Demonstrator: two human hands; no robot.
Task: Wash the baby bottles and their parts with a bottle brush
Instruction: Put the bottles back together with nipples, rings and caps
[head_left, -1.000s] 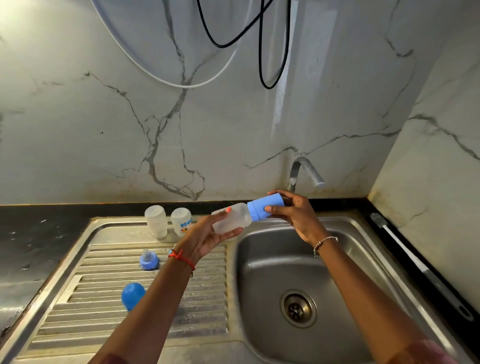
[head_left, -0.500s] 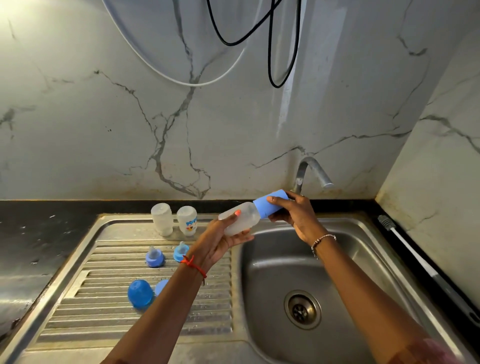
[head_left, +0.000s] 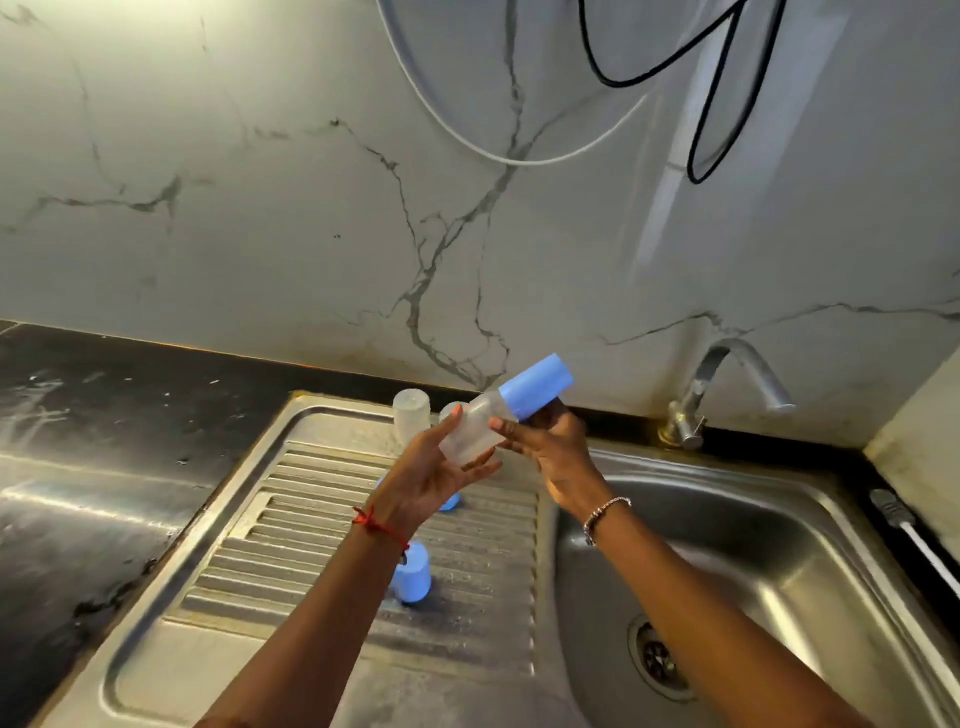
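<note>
Both hands hold a translucent baby bottle (head_left: 475, 434) tilted above the far edge of the drainboard (head_left: 291, 519), its blue cap (head_left: 535, 387) pointing to 2 o'clock. The left hand (head_left: 431, 480) cups the base from 7 o'clock, and the right hand (head_left: 558, 452) grips just under the cap from 4 o'clock. An uncapped bottle (head_left: 411, 410) stands just behind at 10 o'clock, a loose blue cover (head_left: 413, 577) sits on the ribs at 6 o'clock, and the bottle brush (head_left: 893, 512) lies on the worktop at 3 o'clock.
</note>
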